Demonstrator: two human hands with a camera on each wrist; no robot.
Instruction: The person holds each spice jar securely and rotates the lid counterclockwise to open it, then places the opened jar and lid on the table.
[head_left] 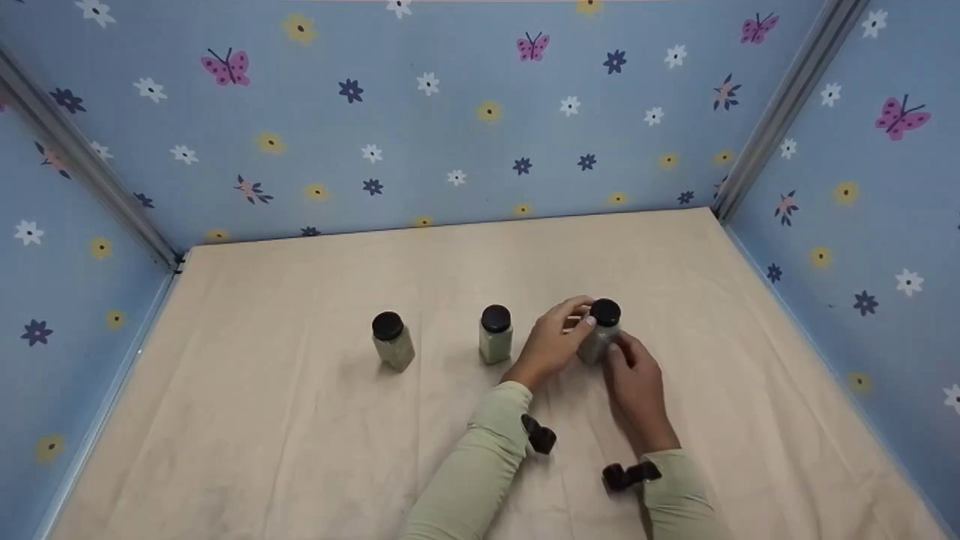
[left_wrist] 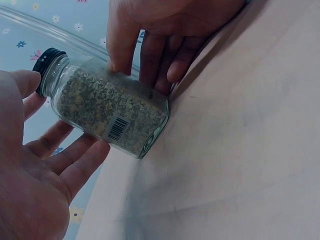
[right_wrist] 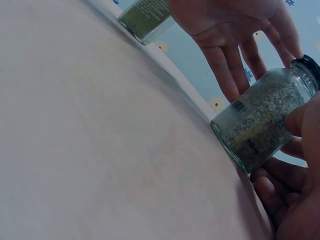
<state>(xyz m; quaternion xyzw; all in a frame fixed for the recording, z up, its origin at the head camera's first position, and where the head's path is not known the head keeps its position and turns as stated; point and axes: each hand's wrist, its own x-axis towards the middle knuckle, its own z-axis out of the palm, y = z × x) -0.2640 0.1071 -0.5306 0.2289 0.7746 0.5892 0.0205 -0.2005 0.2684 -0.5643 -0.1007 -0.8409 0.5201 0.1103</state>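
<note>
A glass spice jar (head_left: pixel 600 337) with a black lid stands on the cloth at the right. Dried green flakes fill it, and a barcode label shows in the left wrist view. My left hand (head_left: pixel 553 341) pinches the black lid (left_wrist: pixel 47 67) between thumb and forefinger, its other fingers along the jar's side. Lower down, my right hand (head_left: pixel 637 379) grips the jar's body near the base, thumb (right_wrist: pixel 296 120) against the glass. Left of my hands, a second spice jar (head_left: pixel 496 335) stands upright, its contents green. Farther left is a third spice jar (head_left: pixel 394 342), also black-lidded.
A beige cloth (head_left: pixel 315 420) with soft creases covers the table. Blue panels (head_left: pixel 420 112) with flowers and butterflies rise at the back and both sides, joined by metal corner posts (head_left: pixel 780 112). Dark devices (head_left: pixel 540 435) are strapped at both wrists.
</note>
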